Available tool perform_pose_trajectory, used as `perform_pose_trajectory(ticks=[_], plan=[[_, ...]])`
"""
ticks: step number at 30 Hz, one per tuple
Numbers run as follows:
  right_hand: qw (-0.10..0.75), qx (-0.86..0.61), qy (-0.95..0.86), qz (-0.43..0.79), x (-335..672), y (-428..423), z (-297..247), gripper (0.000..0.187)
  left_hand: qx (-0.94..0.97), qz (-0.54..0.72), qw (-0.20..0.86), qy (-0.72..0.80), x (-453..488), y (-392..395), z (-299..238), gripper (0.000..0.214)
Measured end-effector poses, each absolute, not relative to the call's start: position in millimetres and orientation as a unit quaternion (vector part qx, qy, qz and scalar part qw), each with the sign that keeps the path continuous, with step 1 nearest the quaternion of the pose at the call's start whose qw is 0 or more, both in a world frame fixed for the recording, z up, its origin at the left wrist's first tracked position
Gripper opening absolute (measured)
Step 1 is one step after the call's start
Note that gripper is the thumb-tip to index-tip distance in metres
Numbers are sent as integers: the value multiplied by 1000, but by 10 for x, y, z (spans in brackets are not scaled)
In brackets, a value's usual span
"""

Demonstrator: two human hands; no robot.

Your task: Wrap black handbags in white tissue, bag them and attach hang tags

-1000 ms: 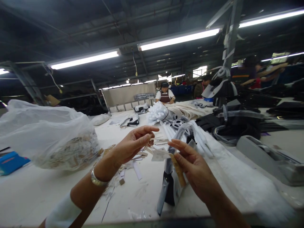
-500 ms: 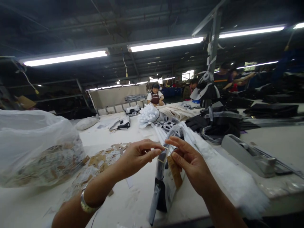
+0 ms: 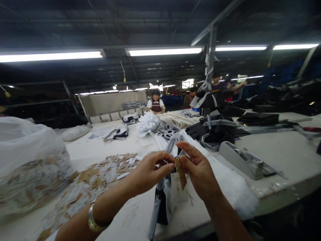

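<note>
My right hand [image 3: 200,170] pinches the top of a brown cardboard tag [image 3: 181,177] between thumb and fingers, its index finger stretched out above. A paler tag [image 3: 176,184] hangs behind the brown one. My left hand [image 3: 155,169], a bracelet on its wrist, has thumb and index finger closed close to the tag's top; whatever they hold is too small to make out. Both hands are over a black-and-white item [image 3: 162,206], perhaps a bag, with a plastic-covered strap [image 3: 172,142] standing up behind the fingers.
Loose brown and white tags [image 3: 100,174] lie left on the table [image 3: 273,147], beside a clear plastic sack [image 3: 32,160] of similar pieces. White bundled strips [image 3: 149,124] lie ahead. A grey tape dispenser-like device [image 3: 240,160] and black goods [image 3: 215,130] are right. A person [image 3: 155,103] is across the table.
My hands have come closer together at the tag, and the brown tag is now higher between them. The view has turned slightly right.
</note>
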State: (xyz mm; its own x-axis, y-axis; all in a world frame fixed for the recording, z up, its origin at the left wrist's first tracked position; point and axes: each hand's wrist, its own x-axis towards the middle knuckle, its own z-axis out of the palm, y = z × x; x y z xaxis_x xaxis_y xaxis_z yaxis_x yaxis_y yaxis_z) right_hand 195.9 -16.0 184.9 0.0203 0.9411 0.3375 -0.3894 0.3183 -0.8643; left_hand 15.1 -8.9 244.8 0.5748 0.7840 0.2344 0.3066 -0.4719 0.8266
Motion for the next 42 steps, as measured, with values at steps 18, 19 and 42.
perform_pose_trajectory(ticks=[18,19,42], plan=[[662,-331,-487,464,2161,-205,1794,47,728,373,455,351,90,-59,2404,26],[663,-335,-488,458,2182,-203,1788,47,728,374,456,350,57,-51,2409,26],[618,-394,-608,305,2252,-275,1829,42,731,269,544,311,284,-57,2176,43]])
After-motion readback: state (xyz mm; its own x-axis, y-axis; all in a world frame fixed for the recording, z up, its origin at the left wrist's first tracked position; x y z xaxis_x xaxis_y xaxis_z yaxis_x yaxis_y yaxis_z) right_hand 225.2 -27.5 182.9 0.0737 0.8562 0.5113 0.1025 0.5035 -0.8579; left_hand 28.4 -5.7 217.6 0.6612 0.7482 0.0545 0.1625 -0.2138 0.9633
